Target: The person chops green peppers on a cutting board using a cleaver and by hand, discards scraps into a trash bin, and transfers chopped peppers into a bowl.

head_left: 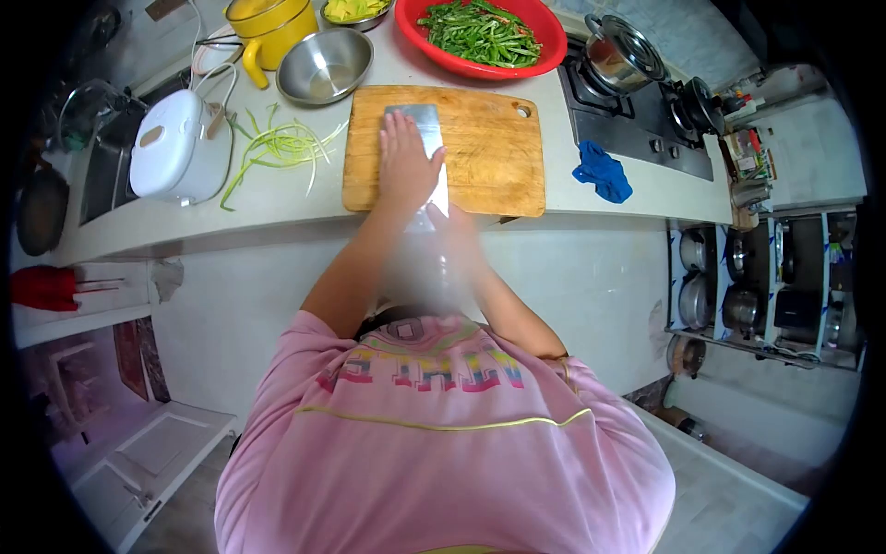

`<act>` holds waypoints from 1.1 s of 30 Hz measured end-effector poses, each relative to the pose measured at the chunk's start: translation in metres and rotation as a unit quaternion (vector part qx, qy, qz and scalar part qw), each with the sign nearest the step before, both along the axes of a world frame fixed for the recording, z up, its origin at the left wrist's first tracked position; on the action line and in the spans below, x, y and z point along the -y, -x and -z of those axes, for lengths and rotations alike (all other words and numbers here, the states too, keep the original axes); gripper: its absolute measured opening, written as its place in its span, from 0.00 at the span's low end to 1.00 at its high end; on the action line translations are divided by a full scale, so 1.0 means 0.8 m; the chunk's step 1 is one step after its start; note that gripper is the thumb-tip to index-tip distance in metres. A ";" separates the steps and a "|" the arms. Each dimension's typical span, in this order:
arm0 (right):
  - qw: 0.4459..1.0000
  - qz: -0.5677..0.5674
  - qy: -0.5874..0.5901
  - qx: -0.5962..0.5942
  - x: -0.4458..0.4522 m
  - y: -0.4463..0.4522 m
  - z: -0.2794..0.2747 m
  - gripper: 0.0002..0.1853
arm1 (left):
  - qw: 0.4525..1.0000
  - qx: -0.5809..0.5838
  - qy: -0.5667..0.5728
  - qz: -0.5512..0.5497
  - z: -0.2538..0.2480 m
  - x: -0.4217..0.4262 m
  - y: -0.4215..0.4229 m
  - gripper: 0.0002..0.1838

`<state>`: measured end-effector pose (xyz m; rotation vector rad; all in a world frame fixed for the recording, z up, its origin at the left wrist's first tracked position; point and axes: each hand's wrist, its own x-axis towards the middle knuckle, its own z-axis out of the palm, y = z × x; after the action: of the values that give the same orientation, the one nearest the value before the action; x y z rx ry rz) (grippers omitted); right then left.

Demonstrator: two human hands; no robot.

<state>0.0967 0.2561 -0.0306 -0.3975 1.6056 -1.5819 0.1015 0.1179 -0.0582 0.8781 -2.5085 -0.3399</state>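
A cleaver with a broad, shiny blade lies flat over the wooden cutting board, its near end pointing toward my body. My left hand rests flat on the blade and board, fingers stretched forward and thumb out to the right. At the board's front edge, my right hand is closed around the cleaver's near end. A hazy smear in the picture partly covers this hand and hides the handle. Left of the board lies a loose heap of thin green strips.
Behind the board stand a steel bowl, a yellow pot and a red basin of cut green vegetables. A white appliance sits left. A blue cloth lies right, before the gas stove with a steel pot.
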 end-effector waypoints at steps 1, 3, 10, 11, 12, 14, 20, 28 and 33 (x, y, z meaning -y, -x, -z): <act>1.000 -0.021 0.001 0.013 0.003 -0.006 0.000 0.11 | 1.000 -0.002 0.004 -0.022 -0.005 0.001 -0.011 0.41; 0.997 -0.063 0.001 0.038 0.008 -0.017 0.000 0.10 | 0.997 -0.001 0.014 -0.074 -0.014 0.005 -0.042 0.41; 0.946 -0.303 -0.028 0.114 0.036 -0.086 0.055 0.09 | 0.943 -0.011 0.063 -0.325 0.005 -0.004 -0.205 0.40; 0.927 -0.351 -0.037 0.131 0.039 -0.104 0.078 0.09 | 0.925 -0.004 0.079 -0.372 0.013 -0.015 -0.238 0.41; 0.902 -0.396 -0.039 0.165 0.042 -0.125 0.103 0.09 | 0.907 -0.012 0.091 -0.412 0.019 -0.028 -0.262 0.42; 0.850 -0.524 -0.030 -0.036 0.035 -0.160 0.071 0.08 | 0.870 -0.056 0.098 -0.481 0.028 -0.062 -0.319 0.43; 0.739 -0.670 -0.060 0.032 -0.020 -0.361 0.043 0.10 | 0.726 -0.112 0.012 -0.678 0.033 -0.193 -0.523 0.41; 0.462 -0.877 0.025 -0.131 -0.144 -0.553 0.164 0.13 | 0.522 -0.106 -0.097 -0.841 0.126 -0.425 -0.697 0.40; 0.387 -0.916 0.101 -0.038 -0.241 -0.659 0.289 0.11 | 0.535 -0.075 -0.257 -0.802 0.367 -0.577 -0.822 0.34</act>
<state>0.6236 0.4488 -0.2618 -1.5882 0.1219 0.1703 0.7591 0.5792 -0.3520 2.6469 -0.5081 -0.3920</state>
